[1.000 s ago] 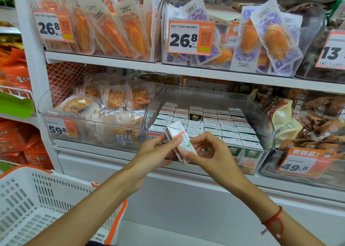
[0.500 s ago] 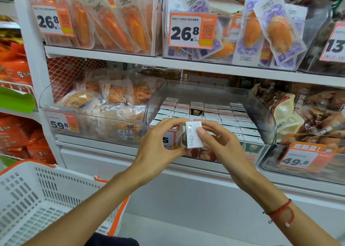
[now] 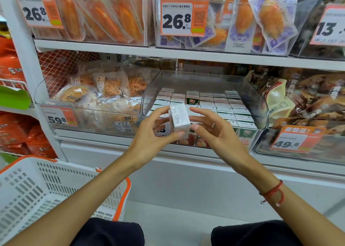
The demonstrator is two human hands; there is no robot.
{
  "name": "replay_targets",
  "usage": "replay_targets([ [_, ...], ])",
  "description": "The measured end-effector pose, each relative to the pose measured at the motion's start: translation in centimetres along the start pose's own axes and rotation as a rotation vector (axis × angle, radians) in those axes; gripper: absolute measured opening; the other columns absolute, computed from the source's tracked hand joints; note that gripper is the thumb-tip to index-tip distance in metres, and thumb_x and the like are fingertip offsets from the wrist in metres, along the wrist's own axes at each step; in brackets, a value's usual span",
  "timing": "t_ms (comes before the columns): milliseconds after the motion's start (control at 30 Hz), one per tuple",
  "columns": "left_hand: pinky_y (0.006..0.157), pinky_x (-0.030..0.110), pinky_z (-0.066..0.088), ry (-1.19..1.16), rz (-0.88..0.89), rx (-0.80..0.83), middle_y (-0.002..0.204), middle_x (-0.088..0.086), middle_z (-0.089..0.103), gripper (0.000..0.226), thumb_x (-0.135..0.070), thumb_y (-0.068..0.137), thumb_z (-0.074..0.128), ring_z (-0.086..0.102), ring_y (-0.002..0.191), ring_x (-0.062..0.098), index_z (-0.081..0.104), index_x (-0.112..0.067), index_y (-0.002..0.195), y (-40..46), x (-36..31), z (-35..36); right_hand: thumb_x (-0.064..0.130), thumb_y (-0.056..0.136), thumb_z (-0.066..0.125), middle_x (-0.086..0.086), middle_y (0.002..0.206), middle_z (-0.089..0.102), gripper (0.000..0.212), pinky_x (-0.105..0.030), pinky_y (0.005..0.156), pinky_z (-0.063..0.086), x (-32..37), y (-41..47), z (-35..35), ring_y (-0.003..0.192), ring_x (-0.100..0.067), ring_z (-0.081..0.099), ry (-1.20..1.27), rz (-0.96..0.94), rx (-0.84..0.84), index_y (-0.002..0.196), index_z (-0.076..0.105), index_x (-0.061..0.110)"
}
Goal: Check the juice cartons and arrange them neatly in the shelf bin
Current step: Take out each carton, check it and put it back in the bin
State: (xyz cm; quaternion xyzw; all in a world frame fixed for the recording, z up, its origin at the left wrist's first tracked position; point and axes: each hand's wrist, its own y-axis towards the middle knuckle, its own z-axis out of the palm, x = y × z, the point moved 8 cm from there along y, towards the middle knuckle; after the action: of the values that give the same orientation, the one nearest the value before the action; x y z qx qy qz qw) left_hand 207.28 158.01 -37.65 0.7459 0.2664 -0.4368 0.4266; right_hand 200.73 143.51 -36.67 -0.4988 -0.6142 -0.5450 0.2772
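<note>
Before the shelf, hands: left hand (image 3: pixel 149 132) and right hand (image 3: pixel 214 132) are raised side by side, level with the front of the shelf bin (image 3: pixel 260 104).
Held carton: one juice carton (image 3: pixel 179 119) sits between the two hands, in front of the bin's front wall.
Left hand: pinches the carton, fingers near its top and thumb at its lower edge.
Right hand: fingers spread and fairly straight; the thumb tip lies just beside the carton's lower right corner, and whether it touches cannot be told.
Carton axis: long side roughly upright, top tipped slightly left, a pale face turned to the camera.
Bin contents: rows of cartons (image 3: pixel 224 108) stand upright and close-packed inside.
Key relation: the bin lies straight ahead, beyond and slightly above the hands; the left hand has the hold, so it likely carries the carton forward over the front wall.
Open slot: probably the near left corner, hidden behind the hands.
</note>
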Motion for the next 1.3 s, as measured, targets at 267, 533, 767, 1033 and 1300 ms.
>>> replay_targets([
  [267,0.082,0.03,0.059,-0.556,-0.429,0.011,0.114,0.005,0.072,0.055,-0.047,0.084,0.061,0.071,0.103,0.024,0.045,-0.036,0.135,-0.6,3.9,0.0,0.022,0.091,0.066,0.019,0.12,0.067,0.034,-0.026,0.088,0.054,0.3,-0.1,1.4,0.113,-0.004,0.062,-0.127,-0.054,0.122,0.124,0.066,0.028],
  [533,0.086,0.034,0.058,-0.877,-0.692,0.197,0.124,0.018,0.066,0.054,-0.043,0.089,0.059,0.065,0.113,0.027,0.05,-0.021,0.138,-1.8,4.5,2.7,0.037,0.088,0.061,0.012,0.109,0.069,0.026,-0.021,0.073,0.056,-0.3,0.4,1.1,0.1,-0.008,0.064,-0.076,0.005,0.024,0.111,0.072,0.032],
  [767,0.064,0.025,0.056,-0.514,-0.784,0.169,0.107,0.0,0.074,0.086,-0.072,0.048,0.08,0.07,0.098,0.015,0.066,-0.029,0.121,-2.1,5.4,2.7,0.046,0.08,0.065,0.001,0.083,0.076,0.025,-0.025,0.067,0.059,-1.5,0.5,-0.3,0.077,-0.018,0.072,0.098,0.191,-0.108,0.084,0.08,0.027],
  [1033,0.063,0.027,0.048,-0.302,-0.826,0.159,0.105,0.002,0.073,0.096,-0.088,0.046,0.06,0.066,0.088,0.013,0.065,-0.023,0.117,-2.1,5.1,3.2,0.057,0.075,0.07,-0.004,0.085,0.075,0.044,-0.027,0.069,0.06,-3.4,0.1,-0.5,0.071,-0.02,0.07,0.226,0.482,-0.11,0.086,0.079,0.016],
  [1300,0.078,0.031,0.053,-0.33,-0.792,0.155,0.118,0.004,0.066,0.104,-0.088,0.045,0.056,0.064,0.104,0.015,0.056,-0.024,0.127,-1.7,4.6,3.1,0.057,0.082,0.061,-0.003,0.074,0.072,0.047,-0.023,0.056,0.054,-4.3,-0.1,-0.1,0.064,-0.012,0.068,0.215,0.596,-0.072,0.098,0.069,0.014],
])
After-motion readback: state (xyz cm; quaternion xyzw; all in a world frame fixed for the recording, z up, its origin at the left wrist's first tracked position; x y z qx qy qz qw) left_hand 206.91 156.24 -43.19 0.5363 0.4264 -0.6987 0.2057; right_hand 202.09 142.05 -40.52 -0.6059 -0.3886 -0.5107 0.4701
